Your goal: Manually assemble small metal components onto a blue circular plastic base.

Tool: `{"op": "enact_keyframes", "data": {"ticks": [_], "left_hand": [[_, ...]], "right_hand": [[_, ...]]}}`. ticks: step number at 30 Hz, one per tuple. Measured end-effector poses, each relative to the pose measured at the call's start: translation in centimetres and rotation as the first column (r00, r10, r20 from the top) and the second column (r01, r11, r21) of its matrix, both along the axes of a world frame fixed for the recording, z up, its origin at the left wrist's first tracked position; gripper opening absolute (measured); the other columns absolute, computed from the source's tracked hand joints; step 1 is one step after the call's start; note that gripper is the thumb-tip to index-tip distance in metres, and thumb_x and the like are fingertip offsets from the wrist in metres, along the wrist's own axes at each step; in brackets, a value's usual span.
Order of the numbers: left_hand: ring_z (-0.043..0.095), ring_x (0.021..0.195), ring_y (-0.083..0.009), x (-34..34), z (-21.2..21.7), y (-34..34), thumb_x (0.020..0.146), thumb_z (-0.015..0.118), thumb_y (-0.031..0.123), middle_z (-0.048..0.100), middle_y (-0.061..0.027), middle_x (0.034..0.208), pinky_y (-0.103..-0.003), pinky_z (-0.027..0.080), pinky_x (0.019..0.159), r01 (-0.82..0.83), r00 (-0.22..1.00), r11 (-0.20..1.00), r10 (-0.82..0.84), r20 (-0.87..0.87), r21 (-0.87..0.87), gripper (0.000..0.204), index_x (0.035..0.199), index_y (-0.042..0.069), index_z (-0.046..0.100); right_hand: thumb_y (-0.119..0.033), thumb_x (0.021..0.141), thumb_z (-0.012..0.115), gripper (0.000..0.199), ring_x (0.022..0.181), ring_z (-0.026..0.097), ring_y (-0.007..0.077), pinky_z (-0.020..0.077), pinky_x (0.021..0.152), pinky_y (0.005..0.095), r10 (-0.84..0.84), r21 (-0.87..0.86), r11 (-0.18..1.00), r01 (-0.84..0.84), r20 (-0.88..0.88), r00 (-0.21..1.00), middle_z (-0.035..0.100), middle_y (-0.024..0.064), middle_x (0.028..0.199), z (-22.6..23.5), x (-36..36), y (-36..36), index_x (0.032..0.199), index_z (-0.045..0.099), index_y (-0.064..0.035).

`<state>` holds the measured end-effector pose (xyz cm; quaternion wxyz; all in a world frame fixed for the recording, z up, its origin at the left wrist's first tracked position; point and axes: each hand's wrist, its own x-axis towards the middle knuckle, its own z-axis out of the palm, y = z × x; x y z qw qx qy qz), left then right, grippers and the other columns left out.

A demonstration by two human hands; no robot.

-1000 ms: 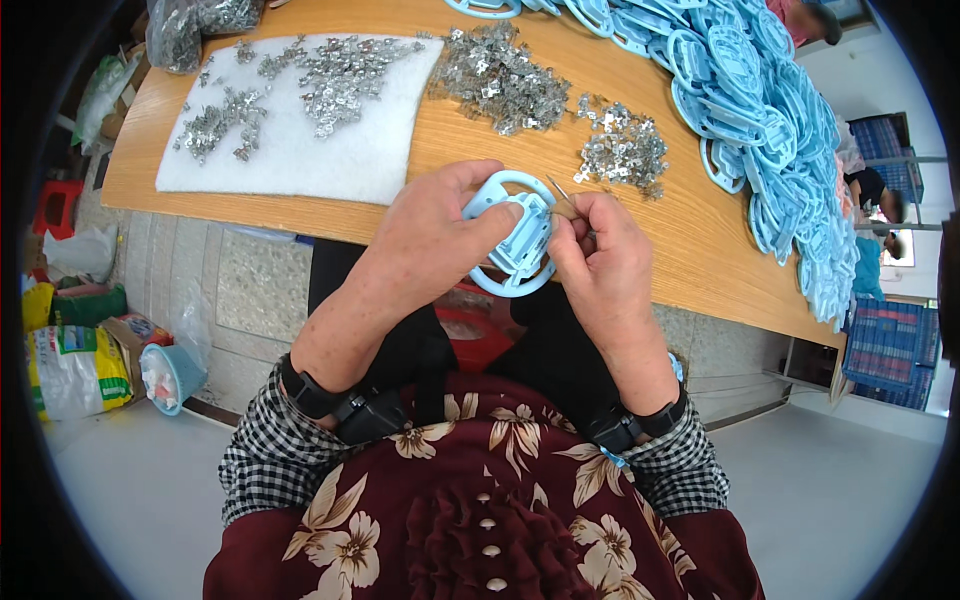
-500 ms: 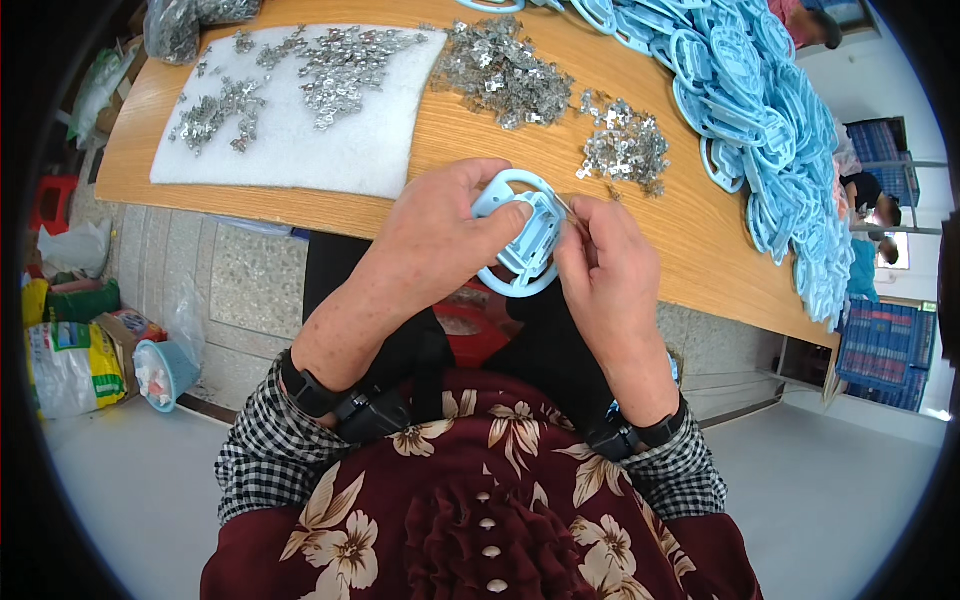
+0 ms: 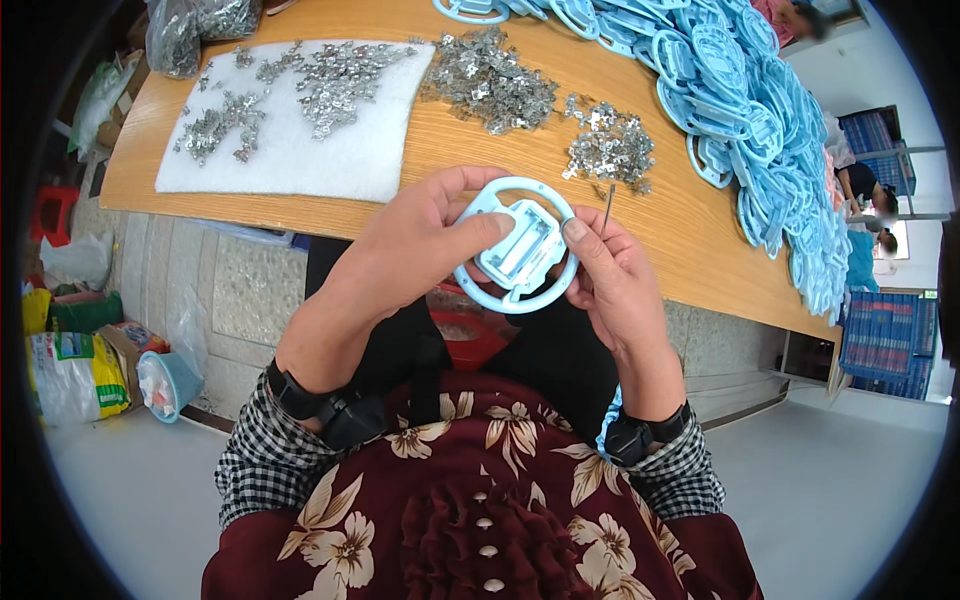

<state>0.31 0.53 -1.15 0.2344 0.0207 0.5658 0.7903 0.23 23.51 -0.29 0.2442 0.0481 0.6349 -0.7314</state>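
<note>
Both hands grip one light-blue round plastic wheel-shaped frame [image 3: 520, 247] just before the wooden table [image 3: 690, 235]: left hand [image 3: 420, 240] clasping its rim, right hand [image 3: 610, 280] also pinching a thin metal pin [image 3: 608, 205]. Beyond the frame, heaps of small silvery metal clips [image 3: 490, 80] remain unused, judging the job unfinished.

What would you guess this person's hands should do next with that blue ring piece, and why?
Probably bring the thin metal pin in the right hand down to the centre plate of the blue ring: the left hand steadies the ring, both thumbs rest on it, and the pin points away, unused.
</note>
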Motion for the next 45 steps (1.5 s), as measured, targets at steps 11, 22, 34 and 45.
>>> {"op": "enact_keyframes", "data": {"ticks": [11, 22, 34, 45], "left_hand": [[0.064, 0.098, -0.0227, 0.3, 1.0, 1.2, 0.085, 0.066, 0.012, 0.065, -0.0149, 0.11, -0.035, 0.05, 0.086, -0.201, 0.813, 0.783, -0.203, -0.547, -0.589, 0.045, 0.128, 0.0, 0.059], [0.062, 0.088, -0.0096, 0.6, 0.1, 1.5, 0.094, 0.04, 0.017, 0.067, -0.0047, 0.101, -0.026, 0.051, 0.077, 0.052, 0.987, 0.992, -0.069, -0.146, -0.118, 0.038, 0.118, -0.002, 0.061], [0.061, 0.1, -0.01, 0.9, -1.2, 0.7, 0.096, 0.05, 0.013, 0.064, -0.0056, 0.114, -0.025, 0.049, 0.088, 0.216, 0.974, 0.973, -0.221, 0.056, 0.077, 0.035, 0.128, -0.001, 0.055], [0.062, 0.106, -0.0111, 3.0, -0.3, -3.8, 0.096, 0.063, 0.016, 0.065, -0.0053, 0.117, -0.029, 0.052, 0.092, 0.035, 0.999, 0.983, -0.037, 0.005, 0.181, 0.043, 0.134, 0.003, 0.048]], "right_hand": [[-0.026, 0.101, 0.06, 0.026, 0.056, 0.041, 0.0, 0.028, 0.047, 0.0154, 0.046, 0.009, 0.999, -0.046, -0.004, 0.999, 0.059, -0.0044, 0.078, 0.4, 0.7, -0.3, 0.113, 0.064, -0.0029], [-0.008, 0.091, 0.068, 0.018, 0.066, 0.047, 0.0016, 0.0397, 0.059, 0.0193, 0.122, 0.109, 0.99, -0.09, -0.341, 0.932, 0.054, -0.0062, 0.075, 0.5, 0.9, -1.0, 0.107, 0.062, -0.0003], [-0.009, 0.081, 0.08, 0.025, 0.066, 0.04, 0.0019, 0.037, 0.058, 0.0211, 0.239, 0.224, 0.958, -0.179, -0.279, 0.93, 0.046, -0.0086, 0.072, -0.2, -1.0, -0.1, 0.082, 0.055, -0.0074], [-0.013, 0.092, 0.069, 0.017, 0.074, 0.055, 0.0059, 0.0452, 0.067, 0.025, 0.497, 0.609, 0.773, -0.175, -0.411, 0.764, 0.062, -0.0011, 0.083, 3.7, -5.7, -5.2, 0.1, 0.064, 0.0008]]}}
